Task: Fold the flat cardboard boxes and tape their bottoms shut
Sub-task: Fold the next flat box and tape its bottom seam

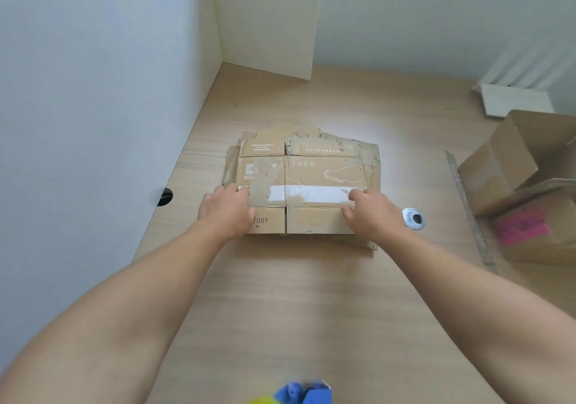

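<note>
Both hands on the top box (314,170) of the flat stack (367,243), mid-desk (280,310).
Blue-and-yellow item (304,392) at the stack's 6 o'clock, cut off by the frame edge. Left hand (226,209) curls over the top box's 9 o'clock edge and right hand (372,213) over its 3 o'clock edge; both grip it. Box lies flat, white tape (311,194) across it. Metal grommet (413,217) just beside the stack at 3, dark hole (164,196) at 9. Further out at 3: grey strip (467,204), then folded boxes (511,166), one with a pink label (520,230). White panel (268,20) upright at 12.
</note>
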The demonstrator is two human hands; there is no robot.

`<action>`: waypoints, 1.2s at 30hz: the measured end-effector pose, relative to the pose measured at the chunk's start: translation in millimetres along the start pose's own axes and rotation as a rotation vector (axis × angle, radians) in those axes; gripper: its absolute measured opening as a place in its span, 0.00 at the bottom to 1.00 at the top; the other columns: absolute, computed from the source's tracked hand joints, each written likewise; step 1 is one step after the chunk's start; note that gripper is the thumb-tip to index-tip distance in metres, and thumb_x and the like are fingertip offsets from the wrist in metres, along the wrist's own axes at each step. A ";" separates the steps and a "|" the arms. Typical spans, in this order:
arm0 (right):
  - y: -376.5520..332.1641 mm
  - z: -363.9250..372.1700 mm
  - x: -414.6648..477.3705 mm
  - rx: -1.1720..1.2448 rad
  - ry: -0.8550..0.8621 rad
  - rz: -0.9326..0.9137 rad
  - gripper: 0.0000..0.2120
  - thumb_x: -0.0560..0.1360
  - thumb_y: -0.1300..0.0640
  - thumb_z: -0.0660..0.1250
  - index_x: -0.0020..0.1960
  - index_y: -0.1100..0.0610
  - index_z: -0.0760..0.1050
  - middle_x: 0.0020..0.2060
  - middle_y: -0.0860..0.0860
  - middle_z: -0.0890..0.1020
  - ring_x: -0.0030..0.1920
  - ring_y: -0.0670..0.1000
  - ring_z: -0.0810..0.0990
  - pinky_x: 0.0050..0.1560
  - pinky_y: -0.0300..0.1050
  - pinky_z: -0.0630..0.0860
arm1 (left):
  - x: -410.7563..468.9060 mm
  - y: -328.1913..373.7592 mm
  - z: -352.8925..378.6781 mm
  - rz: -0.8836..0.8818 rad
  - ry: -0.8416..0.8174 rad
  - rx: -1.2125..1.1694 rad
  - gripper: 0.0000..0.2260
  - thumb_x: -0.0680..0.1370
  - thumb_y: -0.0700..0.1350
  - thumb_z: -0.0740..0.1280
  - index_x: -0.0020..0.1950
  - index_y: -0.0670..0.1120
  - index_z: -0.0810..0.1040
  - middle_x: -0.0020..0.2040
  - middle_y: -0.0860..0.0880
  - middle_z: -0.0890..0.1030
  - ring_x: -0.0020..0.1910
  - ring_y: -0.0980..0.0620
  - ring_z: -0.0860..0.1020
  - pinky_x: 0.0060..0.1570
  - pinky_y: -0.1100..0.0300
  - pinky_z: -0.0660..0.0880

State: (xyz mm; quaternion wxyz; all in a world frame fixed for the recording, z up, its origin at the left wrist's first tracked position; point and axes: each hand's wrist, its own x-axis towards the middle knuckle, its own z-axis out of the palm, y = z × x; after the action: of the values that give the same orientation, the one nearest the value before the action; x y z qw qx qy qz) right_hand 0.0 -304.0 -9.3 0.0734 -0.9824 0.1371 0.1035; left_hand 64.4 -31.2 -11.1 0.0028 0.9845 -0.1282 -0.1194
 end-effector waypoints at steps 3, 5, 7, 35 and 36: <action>2.7 9.7 15.7 0.223 -0.037 0.147 0.20 0.80 0.49 0.56 0.69 0.53 0.69 0.66 0.54 0.71 0.67 0.60 0.66 0.56 0.54 0.69 | 15.9 -3.4 11.6 -0.028 0.004 -0.087 0.19 0.80 0.54 0.58 0.69 0.47 0.70 0.67 0.47 0.71 0.65 0.43 0.69 0.61 0.49 0.68; 2.0 15.4 22.4 0.384 -0.031 0.241 0.20 0.79 0.49 0.59 0.70 0.54 0.68 0.68 0.55 0.69 0.68 0.60 0.64 0.59 0.53 0.67 | 23.1 -3.8 19.7 -0.066 0.005 -0.254 0.21 0.80 0.54 0.60 0.71 0.47 0.68 0.69 0.46 0.67 0.66 0.42 0.67 0.63 0.47 0.69; -0.7 17.1 25.9 0.537 -0.026 0.299 0.22 0.79 0.50 0.61 0.71 0.54 0.66 0.69 0.56 0.69 0.69 0.60 0.67 0.60 0.51 0.67 | 26.8 -0.3 25.5 -0.134 0.022 -0.472 0.24 0.79 0.53 0.64 0.73 0.46 0.65 0.72 0.45 0.64 0.68 0.41 0.67 0.65 0.47 0.68; 136.6 -11.4 -280.5 1.582 0.217 0.092 0.31 0.70 0.42 0.75 0.65 0.23 0.63 0.60 0.51 0.78 0.57 0.46 0.82 0.49 0.52 0.81 | -264.0 126.2 -7.9 0.405 -0.168 -1.000 0.52 0.65 0.51 0.78 0.80 0.58 0.49 0.77 0.57 0.59 0.75 0.64 0.57 0.73 0.56 0.60; 145.7 -10.0 -298.3 1.532 0.218 0.058 0.33 0.70 0.41 0.75 0.68 0.25 0.62 0.61 0.50 0.77 0.57 0.46 0.82 0.49 0.52 0.81 | -279.0 131.0 -2.5 0.430 -0.163 -0.970 0.51 0.66 0.48 0.78 0.80 0.57 0.50 0.77 0.58 0.58 0.75 0.64 0.57 0.74 0.54 0.62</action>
State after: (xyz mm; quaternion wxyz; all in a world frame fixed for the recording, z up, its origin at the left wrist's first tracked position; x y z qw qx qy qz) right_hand -320.3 -368.7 50.1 0.7158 -0.6582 0.2027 -0.1154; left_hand -229.8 -87.3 61.5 0.4719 0.8092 -0.2568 -0.2378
